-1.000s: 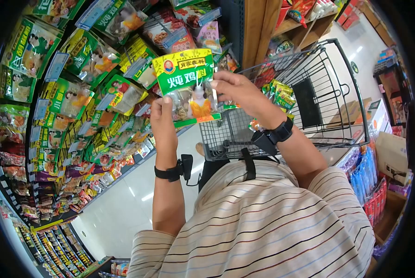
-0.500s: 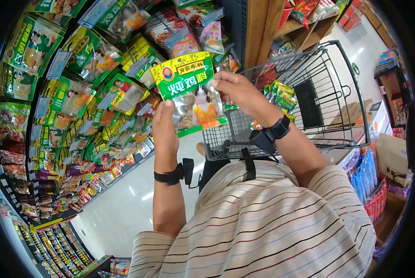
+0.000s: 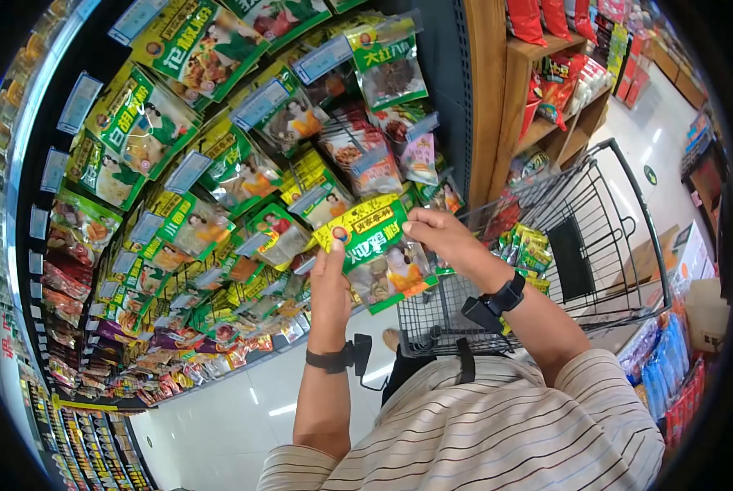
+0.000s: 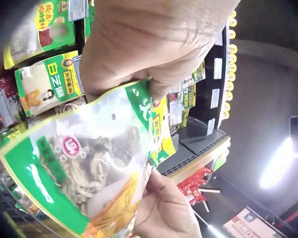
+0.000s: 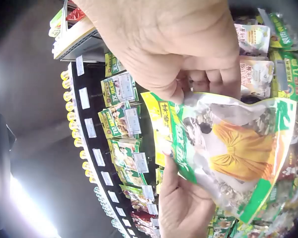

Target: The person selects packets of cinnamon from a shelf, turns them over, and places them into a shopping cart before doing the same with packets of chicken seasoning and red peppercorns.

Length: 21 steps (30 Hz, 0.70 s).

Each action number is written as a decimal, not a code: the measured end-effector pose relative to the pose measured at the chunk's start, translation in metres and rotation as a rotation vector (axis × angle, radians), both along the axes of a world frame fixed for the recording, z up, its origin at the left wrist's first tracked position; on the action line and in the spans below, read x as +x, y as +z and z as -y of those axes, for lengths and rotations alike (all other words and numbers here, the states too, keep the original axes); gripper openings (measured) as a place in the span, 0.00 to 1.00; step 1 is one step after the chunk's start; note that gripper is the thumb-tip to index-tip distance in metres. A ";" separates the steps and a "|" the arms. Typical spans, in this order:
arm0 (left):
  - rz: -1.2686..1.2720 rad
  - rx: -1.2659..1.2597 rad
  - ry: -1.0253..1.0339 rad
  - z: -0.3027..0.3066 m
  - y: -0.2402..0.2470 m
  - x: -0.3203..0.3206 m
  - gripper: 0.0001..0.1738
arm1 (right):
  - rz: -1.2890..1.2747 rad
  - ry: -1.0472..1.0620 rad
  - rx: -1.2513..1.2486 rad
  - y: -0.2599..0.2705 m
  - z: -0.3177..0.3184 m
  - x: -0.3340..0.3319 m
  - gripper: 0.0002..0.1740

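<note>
Both hands hold one yellow-and-green seasoning packet [image 3: 380, 260] in front of the body, its printed face toward the head view. At its left edge, the left hand [image 3: 330, 293] pinches it, thumb on the front. The right hand [image 3: 450, 240] pinches the upper right edge with thumb and fingers. In the left wrist view the packet [image 4: 97, 158] has a clear window with dried pieces inside, below the left hand [image 4: 149, 39]. In the right wrist view the right hand [image 5: 174, 44] grips the packet [image 5: 228, 148] along its edge.
A hanging display [image 3: 211, 155] of similar packets fills the left side, with price tags. A black wire shopping cart [image 3: 575, 245] stands at the right, holding several green-yellow packets [image 3: 532, 252]. Wooden shelves [image 3: 518, 106] with red packages stand behind it.
The head view has shifted, so the display, cart and hands appear lower and further right. The packet is tilted more, still held by both hands.
</note>
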State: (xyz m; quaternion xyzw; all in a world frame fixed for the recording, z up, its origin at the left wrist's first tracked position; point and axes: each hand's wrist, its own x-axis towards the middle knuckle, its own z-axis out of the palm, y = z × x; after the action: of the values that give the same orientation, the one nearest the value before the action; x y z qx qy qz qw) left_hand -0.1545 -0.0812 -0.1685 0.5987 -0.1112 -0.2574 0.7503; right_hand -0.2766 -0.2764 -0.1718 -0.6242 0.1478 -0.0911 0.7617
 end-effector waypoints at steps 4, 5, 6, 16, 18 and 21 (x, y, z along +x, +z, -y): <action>-0.001 -0.197 -0.066 0.012 0.022 0.015 0.17 | 0.089 -0.030 -0.069 0.021 -0.004 0.010 0.14; 0.006 -0.205 -0.094 0.014 0.029 0.017 0.17 | 0.115 -0.043 -0.082 0.030 -0.004 0.012 0.14; 0.014 -0.212 -0.122 0.015 0.039 0.017 0.16 | 0.115 -0.008 -0.101 0.034 0.001 0.015 0.15; 0.022 -0.274 -0.153 0.023 0.063 0.045 0.19 | 0.208 -0.092 -0.005 0.053 0.005 0.055 0.18; 0.074 -0.239 -0.164 0.024 0.065 0.060 0.20 | 0.212 -0.095 -0.013 0.058 0.005 0.062 0.18; 0.253 -0.146 -0.156 0.019 0.079 0.082 0.25 | 0.230 -0.102 -0.061 0.067 0.004 0.073 0.16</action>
State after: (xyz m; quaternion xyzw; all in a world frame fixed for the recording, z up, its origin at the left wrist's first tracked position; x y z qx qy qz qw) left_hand -0.0720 -0.0999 -0.0893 0.5596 -0.2694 -0.2288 0.7496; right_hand -0.2037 -0.2805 -0.1052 -0.6241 0.0883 -0.2053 0.7487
